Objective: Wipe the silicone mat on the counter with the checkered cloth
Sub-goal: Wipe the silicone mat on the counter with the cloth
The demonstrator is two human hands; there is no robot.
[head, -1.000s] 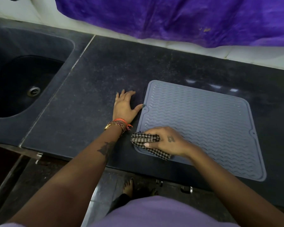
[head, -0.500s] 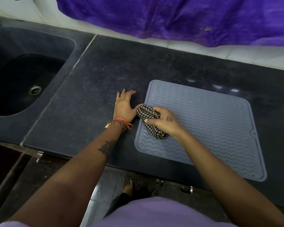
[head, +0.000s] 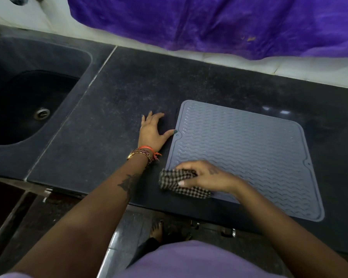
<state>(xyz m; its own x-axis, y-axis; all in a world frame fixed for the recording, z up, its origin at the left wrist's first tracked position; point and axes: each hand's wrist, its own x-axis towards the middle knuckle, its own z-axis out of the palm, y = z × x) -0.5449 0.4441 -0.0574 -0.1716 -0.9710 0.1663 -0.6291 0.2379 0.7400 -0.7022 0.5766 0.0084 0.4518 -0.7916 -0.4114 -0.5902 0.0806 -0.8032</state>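
Nearest us, our right hand [head: 205, 176] has its fingers [head: 186, 182] curled round the bunched checkered cloth [head: 181, 182] and presses it onto the near left corner of the silicone mat [head: 249, 155]. Part of the cloth overhangs the mat's near edge onto the dark tabletop [head: 113, 121]. We judge the wiping step to be in progress, with the near left corner under treatment.

Our left hand [head: 152, 132] lies flat on the tabletop just beside the mat's left edge, fingers straight and spread, holding nothing. Its thumb tip touches the mat's rim and appears to steady it.

The mat lies flat on the tabletop, right of centre, well apart from the sink [head: 28, 105] at far left. It is nearly square. Its slightly longer axis appears to run left to right, turned a little clockwise against the tabletop's front edge, so the right end sits nearer us.

The next move calls for sweeping the cloth rightward and away across the ribbed surface, with the left thumb holding the mat against sliding.
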